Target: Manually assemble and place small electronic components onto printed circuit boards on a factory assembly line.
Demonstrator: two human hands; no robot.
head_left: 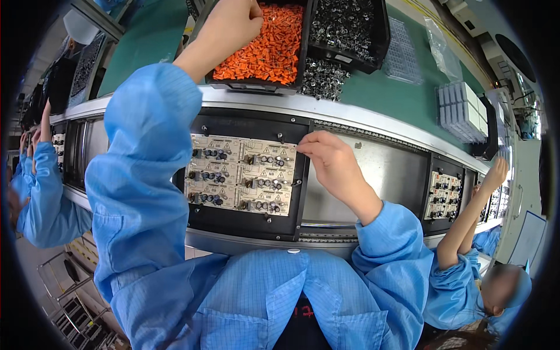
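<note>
My left hand is over the upper left of a black bin of small orange parts, its fingers curled together. Whatever those fingers hold, if anything, is hidden. My right hand is pinched closed at the upper right edge of a panel of pale circuit boards. I cannot make out anything between its fingertips. The panel carries several like sections with dark capacitors and lies in a black carrier on the conveyor line.
Right of the orange parts stands a black bin of small metal-and-dark parts, with a loose pile before it. Clear plastic trays and white stacked trays lie farther right. Another carrier with boards is near a co-worker; more people work at left.
</note>
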